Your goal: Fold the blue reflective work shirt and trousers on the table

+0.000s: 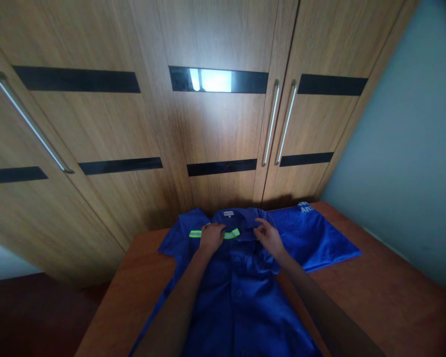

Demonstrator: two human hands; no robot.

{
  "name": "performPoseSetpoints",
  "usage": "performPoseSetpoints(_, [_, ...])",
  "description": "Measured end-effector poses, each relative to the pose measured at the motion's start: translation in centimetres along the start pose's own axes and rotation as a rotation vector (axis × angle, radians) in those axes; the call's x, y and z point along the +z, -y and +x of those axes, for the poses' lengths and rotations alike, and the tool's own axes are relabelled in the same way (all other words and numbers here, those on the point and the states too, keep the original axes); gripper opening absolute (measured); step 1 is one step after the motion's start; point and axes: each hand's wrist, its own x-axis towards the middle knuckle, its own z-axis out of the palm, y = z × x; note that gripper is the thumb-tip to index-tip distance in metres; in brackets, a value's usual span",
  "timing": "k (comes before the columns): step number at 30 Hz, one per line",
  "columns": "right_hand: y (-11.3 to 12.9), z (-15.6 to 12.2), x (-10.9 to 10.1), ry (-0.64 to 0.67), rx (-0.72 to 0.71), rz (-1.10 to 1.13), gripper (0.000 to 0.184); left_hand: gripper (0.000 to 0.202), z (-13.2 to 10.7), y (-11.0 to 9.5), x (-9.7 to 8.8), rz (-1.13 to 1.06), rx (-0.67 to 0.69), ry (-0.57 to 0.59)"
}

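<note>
Shirt (221, 292), blue and buttoned, lies front up on a reddish-brown desk (122, 292), collar toward a wooden wardrobe (223, 129) facing me. The left hand (212, 238) has its fingers curled at the neckline, beside a lime strip (231, 234); the right hand (268, 239) has thumb and forefinger slightly parted by the collar. I can't tell whether either grip pinches fabric. 1 blue cloth (312, 243) with white lettering lies to the right.
</note>
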Motion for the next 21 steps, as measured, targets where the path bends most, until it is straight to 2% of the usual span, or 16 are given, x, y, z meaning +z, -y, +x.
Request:
performPoseSetpoints(4, [-0.9,0.2,0.0,-0.052,0.081,0.008,0.039,0.025,0.8,0.2,-0.4,0.003,-0.028,-0.090])
performPoseSetpoints(9, [0.1,1.3,0.9,0.064,0.098,-0.090,0.039,0.026,3.1,-0.2,-1.6,-0.030,0.002,-0.152])
performPoseSetpoints(13, [0.9,3.7,1.4,0.108,0.129,-0.255,0.034,0.040,4.8,0.0,-1.8,-0.015,0.011,-0.131])
performPoseSetpoints(17, [0.9,6.5,1.2,0.118,0.140,-0.423,0.030,0.042,5.0,2.0,-1.7,0.087,-0.047,-0.071])
performPoseSetpoints(21, [-0.2,8.0,0.4,0.108,0.128,-0.562,0.039,0.039,3.6,5.8,-2.0,0.207,-0.136,-0.003])
